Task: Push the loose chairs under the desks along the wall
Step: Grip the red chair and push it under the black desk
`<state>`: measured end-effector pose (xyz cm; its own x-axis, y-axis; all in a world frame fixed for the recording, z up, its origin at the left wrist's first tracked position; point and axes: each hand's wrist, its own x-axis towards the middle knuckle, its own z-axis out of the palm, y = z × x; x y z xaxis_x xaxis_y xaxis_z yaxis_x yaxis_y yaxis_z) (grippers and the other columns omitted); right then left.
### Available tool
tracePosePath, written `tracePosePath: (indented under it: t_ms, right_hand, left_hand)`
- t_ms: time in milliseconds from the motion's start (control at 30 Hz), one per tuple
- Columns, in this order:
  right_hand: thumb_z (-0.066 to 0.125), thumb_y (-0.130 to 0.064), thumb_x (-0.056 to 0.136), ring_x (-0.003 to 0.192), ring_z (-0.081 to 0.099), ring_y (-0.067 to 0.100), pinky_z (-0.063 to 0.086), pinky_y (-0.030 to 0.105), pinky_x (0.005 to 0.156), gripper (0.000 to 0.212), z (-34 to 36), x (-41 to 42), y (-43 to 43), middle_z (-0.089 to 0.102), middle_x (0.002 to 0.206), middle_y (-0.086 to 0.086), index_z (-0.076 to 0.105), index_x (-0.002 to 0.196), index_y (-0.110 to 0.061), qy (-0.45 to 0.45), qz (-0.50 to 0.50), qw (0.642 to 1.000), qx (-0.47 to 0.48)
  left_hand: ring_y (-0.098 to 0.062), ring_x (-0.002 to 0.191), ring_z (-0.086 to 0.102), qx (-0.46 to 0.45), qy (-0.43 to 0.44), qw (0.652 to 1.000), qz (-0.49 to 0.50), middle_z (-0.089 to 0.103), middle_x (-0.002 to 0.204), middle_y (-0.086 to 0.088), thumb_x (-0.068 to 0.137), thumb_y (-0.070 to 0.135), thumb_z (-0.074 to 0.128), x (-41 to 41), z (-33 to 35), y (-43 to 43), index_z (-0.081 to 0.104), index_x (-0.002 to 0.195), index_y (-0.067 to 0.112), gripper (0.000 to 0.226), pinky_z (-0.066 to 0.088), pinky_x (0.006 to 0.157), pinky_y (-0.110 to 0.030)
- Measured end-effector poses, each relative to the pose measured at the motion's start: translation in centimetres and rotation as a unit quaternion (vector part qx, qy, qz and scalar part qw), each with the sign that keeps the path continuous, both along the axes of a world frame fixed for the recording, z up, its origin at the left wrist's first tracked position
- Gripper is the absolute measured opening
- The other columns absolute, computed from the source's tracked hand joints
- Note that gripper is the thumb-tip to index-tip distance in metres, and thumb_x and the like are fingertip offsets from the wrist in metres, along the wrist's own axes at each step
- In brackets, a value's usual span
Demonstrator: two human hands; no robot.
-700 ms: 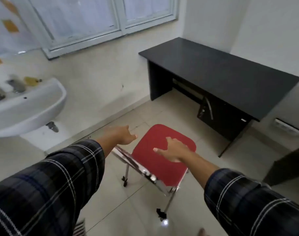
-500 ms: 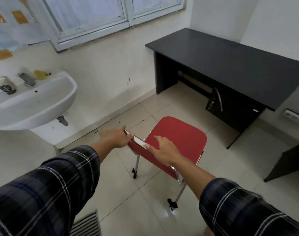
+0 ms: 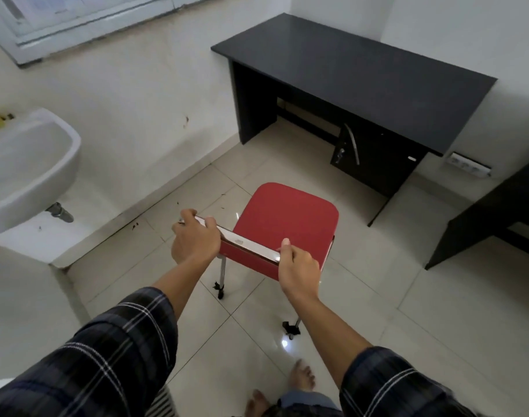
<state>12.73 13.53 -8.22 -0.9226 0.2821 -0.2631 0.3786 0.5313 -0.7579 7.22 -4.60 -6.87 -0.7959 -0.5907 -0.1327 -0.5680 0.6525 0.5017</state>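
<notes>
- The floor [image 3: 437, 296] is pale glossy tile with thin grout lines; a bright light spot reflects off it near the chair's rear foot.
- A red chair [image 3: 290, 218] stands on the tile, out in the open in front of the desk [image 3: 362, 70] and not under it.
- The left hand [image 3: 195, 239] is closed around the left end of the chair's backrest top, fingers wrapped over the edge.
- The right hand [image 3: 299, 269] grips the right end of the same edge, thumb on top, fingers curled below.
- Both arms wear dark plaid sleeves; bare feet show at the bottom of the view.
- The desk is black and stands in the corner against white walls, with a drawer unit under its right part.
- A second dark desk [image 3: 497, 212] juts in at the right edge, apart from the first.
- A power strip [image 3: 469, 164] lies by the wall between the two desks.
- A white sink [image 3: 25, 167] hangs on the left wall, with its drain pipe below.
- A window [image 3: 76, 16] sits high on the far wall; the wall beneath it is scuffed and marked.
</notes>
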Motion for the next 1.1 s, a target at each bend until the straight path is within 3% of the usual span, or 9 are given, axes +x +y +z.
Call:
tracePosePath:
  t_ms: [100,167,267,367,500,667,767,867,1100]
  right_hand:
    - [0.040,-0.037,0.105,0.072,0.057,0.016,0.034,0.023,0.056,0.039,-0.5,-0.3,-0.1,0.065,0.078,0.001,0.065,0.086,-0.014,-0.024,-0.072,0.995,-0.058]
    - [0.046,-0.037,0.102,0.096,0.061,0.019,0.046,0.028,0.076,0.031,-1.0,-0.7,-0.3,0.068,0.107,0.001,0.063,0.117,-0.016,-0.065,-0.162,0.976,-0.134]
    - [0.054,-0.043,0.088,0.119,0.056,0.031,0.045,0.037,0.095,0.058,-1.4,-1.1,-0.7,0.059,0.134,0.007,0.050,0.139,-0.015,-0.147,-0.281,0.916,-0.245]
    - [0.050,-0.041,0.066,0.114,0.060,0.034,0.050,0.041,0.090,0.075,-2.0,-1.8,-0.5,0.062,0.132,0.014,0.051,0.134,-0.011,-0.172,-0.315,0.891,-0.277]
    - [0.052,-0.030,0.069,0.090,0.061,0.027,0.041,0.033,0.066,0.062,-1.7,-2.5,-0.3,0.067,0.120,0.017,0.054,0.127,-0.008,-0.197,-0.345,0.872,-0.285]
    - [0.058,-0.020,0.086,0.069,0.048,0.024,0.044,0.034,0.070,0.019,-1.0,-2.1,-1.6,0.055,0.073,0.008,0.060,0.098,-0.005,-0.149,-0.495,0.758,-0.398]
    - [0.056,-0.017,0.089,0.089,0.055,0.033,0.054,0.048,0.087,0.017,-0.3,-2.5,-2.2,0.049,0.077,0.012,0.051,0.077,-0.007,-0.129,-0.543,0.677,-0.479]
    - [0.061,-0.020,0.087,0.107,0.062,0.041,0.054,0.059,0.090,0.018,0.1,-2.6,-2.9,0.056,0.095,0.018,0.053,0.092,-0.004,-0.097,-0.557,0.624,-0.540]
    - [0.047,-0.006,0.084,0.099,0.060,0.042,0.052,0.062,0.093,0.011,1.7,-2.8,-4.1,0.059,0.104,0.019,0.051,0.094,-0.005,-0.015,-0.558,0.578,-0.596]
  left_hand:
    - [-0.027,0.083,0.055,0.015,-0.014,1.000,0.018,0.049,0.118,-0.015,0.098,0.039,0.044,-0.8,0.3,0.0,0.040,0.122,0.020,0.030,0.048,0.070,-0.036]
    - [-0.027,0.082,0.056,0.038,-0.028,0.999,0.028,0.050,0.117,-0.014,0.096,0.036,0.049,-1.7,0.6,-0.6,0.043,0.118,0.020,0.028,0.048,0.071,-0.037]
    - [-0.019,0.072,0.050,0.082,-0.038,0.995,0.039,0.052,0.116,-0.013,0.093,0.029,0.053,-3.0,0.3,-2.1,0.046,0.116,0.017,0.027,0.038,0.058,-0.029]
    - [-0.020,0.078,0.051,0.168,-0.046,0.984,0.049,0.055,0.113,-0.012,0.090,0.025,0.055,-4.5,-0.5,-3.4,0.046,0.117,0.013,0.031,0.040,0.061,-0.031]
    - [-0.033,0.100,0.061,0.286,-0.073,0.949,0.111,0.062,0.113,-0.018,0.082,0.025,0.056,-5.9,-1.7,-4.9,0.056,0.104,0.010,0.026,0.051,0.072,-0.041]
    - [-0.031,0.078,0.062,0.507,-0.096,0.826,0.227,0.058,0.092,-0.018,0.091,0.020,0.058,-6.8,-1.2,-4.9,0.052,0.099,0.006,0.017,0.054,0.081,-0.049]
    - [-0.042,0.101,0.061,0.643,-0.138,0.705,0.267,0.061,0.104,-0.022,0.095,0.027,0.057,-7.1,-0.7,-6.1,0.052,0.103,0.001,0.028,0.050,0.090,-0.057]
    - [-0.053,0.117,0.052,0.729,-0.148,0.616,0.258,0.054,0.126,-0.031,0.094,0.026,0.057,-7.4,-1.0,-8.3,0.043,0.131,-0.003,0.049,0.042,0.095,-0.066]
    - [-0.062,0.122,0.042,0.775,-0.195,0.566,0.201,0.043,0.134,-0.042,0.093,0.020,0.053,-8.2,-1.0,-8.6,0.029,0.140,-0.011,0.061,0.035,0.087,-0.077]
